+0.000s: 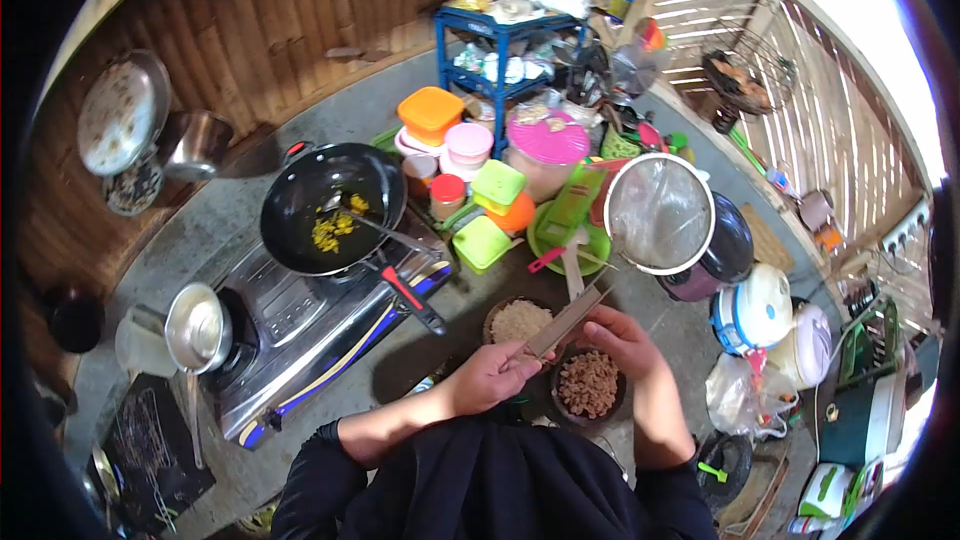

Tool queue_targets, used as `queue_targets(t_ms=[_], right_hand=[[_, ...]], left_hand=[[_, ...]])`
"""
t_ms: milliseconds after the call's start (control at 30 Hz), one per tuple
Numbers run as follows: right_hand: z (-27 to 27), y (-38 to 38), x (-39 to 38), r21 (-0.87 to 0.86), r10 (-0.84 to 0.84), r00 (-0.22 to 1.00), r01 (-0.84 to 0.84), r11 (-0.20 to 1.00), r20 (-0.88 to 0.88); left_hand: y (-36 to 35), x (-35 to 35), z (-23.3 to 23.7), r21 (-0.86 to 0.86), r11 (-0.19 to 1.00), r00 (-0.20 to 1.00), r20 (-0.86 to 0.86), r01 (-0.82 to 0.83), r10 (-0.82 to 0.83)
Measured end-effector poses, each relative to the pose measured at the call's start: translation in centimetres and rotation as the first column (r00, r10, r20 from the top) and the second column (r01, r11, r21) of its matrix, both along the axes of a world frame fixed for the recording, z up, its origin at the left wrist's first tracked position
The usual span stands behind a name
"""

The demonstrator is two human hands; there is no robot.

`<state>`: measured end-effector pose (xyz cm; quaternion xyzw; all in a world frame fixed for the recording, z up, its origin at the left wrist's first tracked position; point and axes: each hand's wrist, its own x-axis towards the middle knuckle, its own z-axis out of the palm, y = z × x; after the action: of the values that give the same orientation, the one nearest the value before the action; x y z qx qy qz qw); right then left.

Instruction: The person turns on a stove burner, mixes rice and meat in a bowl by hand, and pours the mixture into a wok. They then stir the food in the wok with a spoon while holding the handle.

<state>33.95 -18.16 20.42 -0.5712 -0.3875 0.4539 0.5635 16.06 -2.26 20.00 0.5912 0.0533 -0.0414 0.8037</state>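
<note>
My left hand is closed on the lower end of a flat brownish-grey piece, which slants up to the right in front of me. At its right side is my right hand, with fingers bent against it; whether they grip it or something small is hidden. Just below my right hand sits a dark bowl of brown chunks. Behind my left hand is a bowl of pale grains, partly covered by the piece.
A black wok with yellow bits and a spoon stands on the stove at left. Stacked containers, a green basin and a large strainer stand beyond my hands. A rice cooker is at right.
</note>
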Motion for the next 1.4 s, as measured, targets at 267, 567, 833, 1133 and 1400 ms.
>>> queue_targets(t_ms=[267, 567, 833, 1133, 1400], right_hand=[[-8.0, -3.2, -2.1, -0.06, -0.581, 0.735, 0.601, 0.797, -0.349], [-11.5, -6.8, 1.8, -0.174, -0.679, 0.72, 0.657, 0.733, -0.145], [-12.9, -4.1, 5.3, -0.361, -0.443, 0.877, 0.479, 0.8, 0.183], [-20.0, 10.5, 7.8, -0.337, -0.157, 0.95, 0.246, 0.909, 0.269], [-23.6, 15.2, 11.0, -0.351, -0.074, 0.964, 0.163, 0.922, 0.254]], left_hand=[[-5.6, 5.2, -8.9, -0.004, 0.985, 0.984, 0.045, 0.17, -0.17], [-5.0, 4.5, -13.1, 0.185, 0.908, 0.927, -0.092, 0.376, -0.365], [0.7, 1.4, -14.5, 0.108, 0.994, 0.976, -0.216, -0.005, 0.028], [3.4, -0.6, -14.7, 0.09, 0.946, 0.915, -0.237, -0.313, 0.325], [4.1, -2.0, -15.6, 0.133, 0.921, 0.88, -0.274, -0.365, 0.388]])
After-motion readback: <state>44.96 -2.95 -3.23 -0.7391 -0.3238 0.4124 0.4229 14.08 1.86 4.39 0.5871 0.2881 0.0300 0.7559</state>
